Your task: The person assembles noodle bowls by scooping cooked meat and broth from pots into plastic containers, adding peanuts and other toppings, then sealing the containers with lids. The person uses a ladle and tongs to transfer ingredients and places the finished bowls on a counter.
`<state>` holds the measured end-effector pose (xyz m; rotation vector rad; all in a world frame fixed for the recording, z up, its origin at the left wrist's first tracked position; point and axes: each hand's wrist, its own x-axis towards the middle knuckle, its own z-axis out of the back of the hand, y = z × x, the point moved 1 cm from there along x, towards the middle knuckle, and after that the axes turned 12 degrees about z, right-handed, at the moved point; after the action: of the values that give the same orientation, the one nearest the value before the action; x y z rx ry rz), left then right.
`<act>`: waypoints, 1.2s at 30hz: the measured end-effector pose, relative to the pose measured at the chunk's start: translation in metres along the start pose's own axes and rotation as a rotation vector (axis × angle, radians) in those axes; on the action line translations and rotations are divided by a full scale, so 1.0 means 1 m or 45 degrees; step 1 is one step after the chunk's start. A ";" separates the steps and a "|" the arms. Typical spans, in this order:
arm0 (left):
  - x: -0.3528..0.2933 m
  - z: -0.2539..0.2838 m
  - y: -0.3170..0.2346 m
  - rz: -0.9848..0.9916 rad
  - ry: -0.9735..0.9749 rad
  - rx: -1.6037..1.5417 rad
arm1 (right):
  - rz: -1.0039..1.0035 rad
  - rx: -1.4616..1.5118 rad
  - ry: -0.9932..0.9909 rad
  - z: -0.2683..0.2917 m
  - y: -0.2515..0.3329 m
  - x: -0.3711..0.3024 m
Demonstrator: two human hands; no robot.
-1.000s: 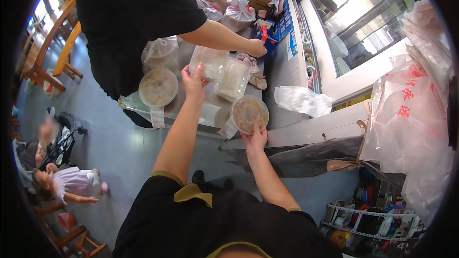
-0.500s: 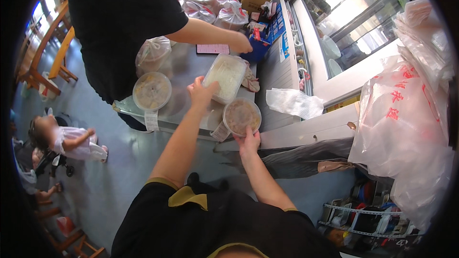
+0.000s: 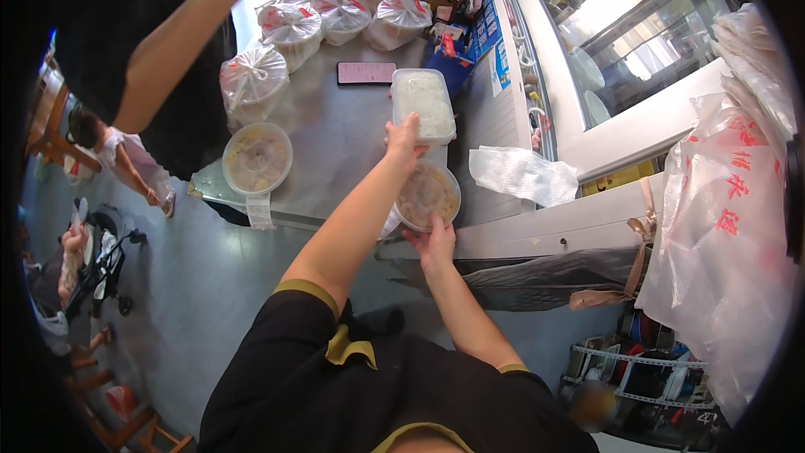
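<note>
A clear rectangular takeaway box of white rice (image 3: 424, 105) is at the right side of the metal table. My left hand (image 3: 404, 137) grips its near left corner, thumb on the lid. Just nearer to me is a round lidded plastic bowl of brownish food (image 3: 429, 195), partly covered by my left hand and the box. My right hand (image 3: 434, 243) holds this bowl by its near rim, fingers beneath it. A paper slip hangs by the bowl's left side, mostly hidden behind my left forearm.
Another round lidded bowl (image 3: 257, 158) stands at the table's left corner with a receipt (image 3: 260, 211). Tied white bags (image 3: 291, 33) crowd the back, near a phone (image 3: 366, 74). A co-worker's arm (image 3: 189, 33) reaches over the left. Plastic bags (image 3: 713, 210) hang at right.
My left hand has moved the rice box right and away from me. The co-worker's arm has swung back leftward over the bags. The child at left has moved farther off.
</note>
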<state>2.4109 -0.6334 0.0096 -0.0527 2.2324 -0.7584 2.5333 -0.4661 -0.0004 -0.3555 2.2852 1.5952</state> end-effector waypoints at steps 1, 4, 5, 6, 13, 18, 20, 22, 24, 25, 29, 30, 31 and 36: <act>0.002 -0.009 0.004 0.001 -0.052 0.018 | 0.008 -0.033 -0.010 -0.001 0.000 0.000; 0.000 -0.034 0.024 0.005 -0.127 -0.011 | 0.006 -0.118 -0.030 -0.002 0.004 -0.005; -0.001 -0.042 0.031 0.007 -0.142 -0.054 | 0.003 -0.148 -0.031 -0.004 0.006 -0.007; -0.007 -0.049 0.036 0.015 -0.159 -0.089 | 0.001 -0.148 -0.042 0.000 0.005 -0.006; -0.043 -0.024 -0.013 0.299 0.121 0.132 | 0.066 -0.004 0.026 0.009 0.005 -0.003; -0.052 0.075 -0.018 -0.873 -0.281 1.024 | 0.056 -0.007 0.026 0.002 0.005 0.000; -0.084 0.099 0.010 -1.082 -0.238 1.499 | 0.057 -0.038 0.027 0.002 0.007 0.005; -0.096 0.121 0.039 -1.317 -0.073 1.742 | 0.014 -0.071 0.043 0.000 0.006 0.013; -0.110 0.135 0.057 -1.527 -0.097 1.930 | 0.018 -0.037 0.173 -0.004 0.004 0.019; -0.119 0.136 0.062 -1.491 -0.186 2.043 | -0.010 -0.015 0.225 -0.006 0.003 0.024; -0.137 0.148 0.071 -1.446 -0.369 2.209 | -0.135 -0.005 0.283 -0.029 0.015 0.044; -0.142 0.150 0.072 -1.455 -0.401 2.208 | -0.174 -0.002 0.281 -0.032 0.016 0.049; -0.145 0.152 0.074 -1.441 -0.413 2.190 | -0.204 -0.032 0.292 -0.035 0.017 0.052; -0.152 0.154 0.083 -1.432 -0.515 2.149 | -0.101 -0.163 0.370 -0.042 0.018 0.050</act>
<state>2.6388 -0.6030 -0.0176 -0.5589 0.4571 -2.6041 2.4755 -0.5002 0.0077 -0.7453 2.3438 1.7511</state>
